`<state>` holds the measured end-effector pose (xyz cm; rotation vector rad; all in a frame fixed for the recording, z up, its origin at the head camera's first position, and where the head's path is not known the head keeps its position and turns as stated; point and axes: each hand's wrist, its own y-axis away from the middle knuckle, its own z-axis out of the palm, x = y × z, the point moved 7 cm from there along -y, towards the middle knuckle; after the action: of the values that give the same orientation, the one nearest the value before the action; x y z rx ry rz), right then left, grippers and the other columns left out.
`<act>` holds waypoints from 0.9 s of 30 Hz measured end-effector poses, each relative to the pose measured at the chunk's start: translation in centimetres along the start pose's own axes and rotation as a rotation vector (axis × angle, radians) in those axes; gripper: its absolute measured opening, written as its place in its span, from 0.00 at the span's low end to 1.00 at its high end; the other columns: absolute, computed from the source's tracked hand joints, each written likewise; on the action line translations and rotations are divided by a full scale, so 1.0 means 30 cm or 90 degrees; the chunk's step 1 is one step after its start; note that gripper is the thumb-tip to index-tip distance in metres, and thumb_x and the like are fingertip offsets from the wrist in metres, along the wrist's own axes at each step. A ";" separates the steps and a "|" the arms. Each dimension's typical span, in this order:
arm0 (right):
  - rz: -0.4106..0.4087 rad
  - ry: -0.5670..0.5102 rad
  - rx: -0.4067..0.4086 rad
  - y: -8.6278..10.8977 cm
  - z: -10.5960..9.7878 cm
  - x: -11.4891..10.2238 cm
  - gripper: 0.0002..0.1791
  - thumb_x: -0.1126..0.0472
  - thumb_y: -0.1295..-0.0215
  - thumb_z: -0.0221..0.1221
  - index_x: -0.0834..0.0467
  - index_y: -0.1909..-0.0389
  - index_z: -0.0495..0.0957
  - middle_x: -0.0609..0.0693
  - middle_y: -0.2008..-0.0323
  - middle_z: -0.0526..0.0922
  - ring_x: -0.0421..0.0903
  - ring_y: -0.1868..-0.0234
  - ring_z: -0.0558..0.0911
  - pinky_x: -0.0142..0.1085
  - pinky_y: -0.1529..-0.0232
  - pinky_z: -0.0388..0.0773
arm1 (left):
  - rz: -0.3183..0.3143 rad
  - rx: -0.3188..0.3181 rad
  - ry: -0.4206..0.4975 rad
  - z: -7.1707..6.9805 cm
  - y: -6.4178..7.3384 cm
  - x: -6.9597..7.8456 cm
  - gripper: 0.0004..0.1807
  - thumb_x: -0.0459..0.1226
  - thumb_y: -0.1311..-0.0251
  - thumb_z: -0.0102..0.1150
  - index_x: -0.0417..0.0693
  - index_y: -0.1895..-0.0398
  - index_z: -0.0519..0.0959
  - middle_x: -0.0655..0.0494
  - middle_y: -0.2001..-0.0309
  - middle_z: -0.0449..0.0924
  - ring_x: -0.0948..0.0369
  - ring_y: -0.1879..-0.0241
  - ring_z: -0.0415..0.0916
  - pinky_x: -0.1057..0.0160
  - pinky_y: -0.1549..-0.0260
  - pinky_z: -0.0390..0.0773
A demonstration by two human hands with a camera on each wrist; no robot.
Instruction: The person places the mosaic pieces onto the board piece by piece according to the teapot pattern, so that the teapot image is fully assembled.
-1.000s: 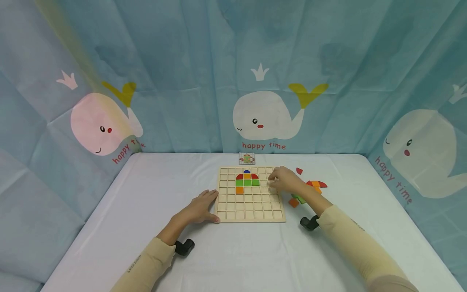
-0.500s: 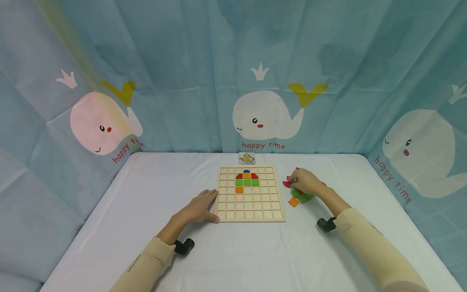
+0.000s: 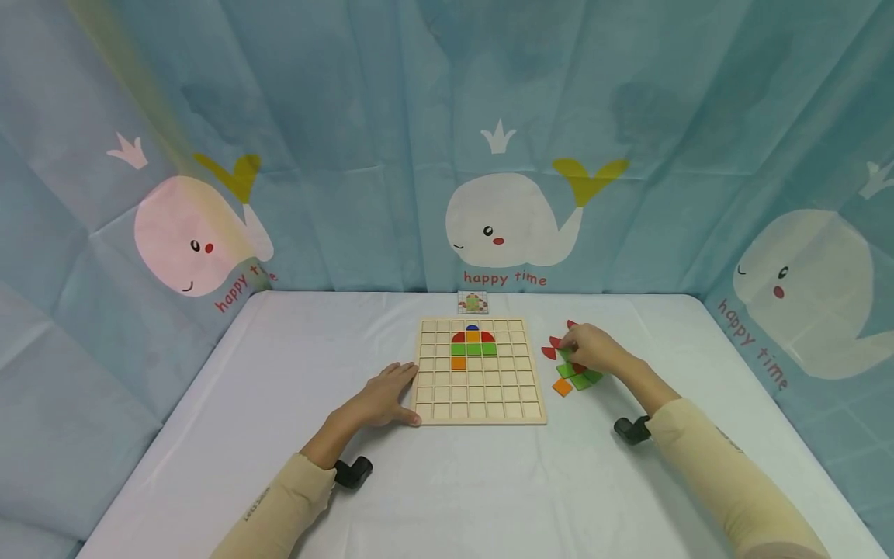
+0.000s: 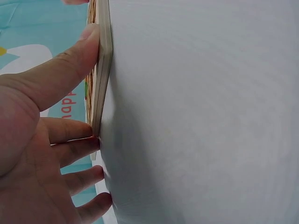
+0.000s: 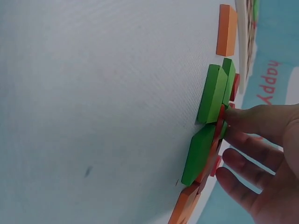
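Note:
A wooden grid board [image 3: 487, 394] lies on the table, with red, green, orange and blue tiles set in its upper cells. My left hand [image 3: 380, 397] rests at the board's left side. In the left wrist view its thumb [image 4: 70, 67] presses the board edge, the fingers stretched along another side. My right hand [image 3: 594, 347] is over a loose heap to the right of the board. In the right wrist view its thumb and forefinger pinch a small green tile [image 5: 224, 129], partly hidden. Beside it are a green tile [image 5: 212, 93] and another green tile [image 5: 198, 156].
An orange square tile [image 3: 562, 387] lies at the front of the heap, near the board. Red quarter-round tiles [image 3: 549, 353] lie left of the right hand. Behind the board sits a small pattern card [image 3: 472, 303]. A whale-print curtain [image 3: 391, 233] stands behind the table.
My right hand has moved right from the board's right edge to the heap, then shifted slightly further right. Red tiles there have come apart. The left hand and board have stayed put.

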<state>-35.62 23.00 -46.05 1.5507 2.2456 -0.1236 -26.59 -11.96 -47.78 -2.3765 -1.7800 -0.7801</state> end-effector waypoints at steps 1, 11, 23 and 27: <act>0.004 0.000 -0.002 0.001 -0.002 -0.001 0.14 0.71 0.41 0.60 0.64 0.54 0.84 0.58 0.53 0.86 0.50 0.55 0.80 0.47 0.50 0.81 | -0.001 0.000 0.001 0.000 0.000 0.000 0.55 0.48 0.55 0.75 0.41 0.26 0.57 0.45 0.24 0.56 0.43 0.24 0.47 0.38 0.29 0.54; -0.008 0.044 0.011 0.004 -0.010 -0.028 0.14 0.69 0.42 0.61 0.64 0.55 0.84 0.58 0.55 0.86 0.49 0.59 0.79 0.48 0.49 0.81 | -0.009 -0.003 0.008 0.000 0.003 -0.003 0.55 0.47 0.56 0.75 0.41 0.25 0.57 0.45 0.24 0.55 0.44 0.24 0.47 0.39 0.29 0.54; -0.017 0.025 0.021 0.005 -0.014 -0.027 0.13 0.65 0.42 0.63 0.64 0.56 0.84 0.57 0.56 0.87 0.48 0.60 0.79 0.46 0.52 0.82 | -0.006 -0.004 0.007 0.004 -0.001 -0.005 0.55 0.48 0.56 0.75 0.41 0.25 0.57 0.45 0.25 0.56 0.44 0.24 0.47 0.38 0.29 0.54; -0.010 0.026 0.030 0.000 -0.023 -0.048 0.13 0.63 0.41 0.64 0.63 0.56 0.85 0.56 0.58 0.86 0.49 0.59 0.78 0.46 0.51 0.81 | -0.008 -0.005 0.008 0.002 -0.001 -0.006 0.55 0.47 0.56 0.75 0.41 0.25 0.57 0.45 0.24 0.55 0.44 0.23 0.46 0.39 0.29 0.53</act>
<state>-35.39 21.94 -44.88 1.5724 2.3027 -0.1521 -26.64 -12.09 -47.93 -2.3615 -1.7927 -0.8037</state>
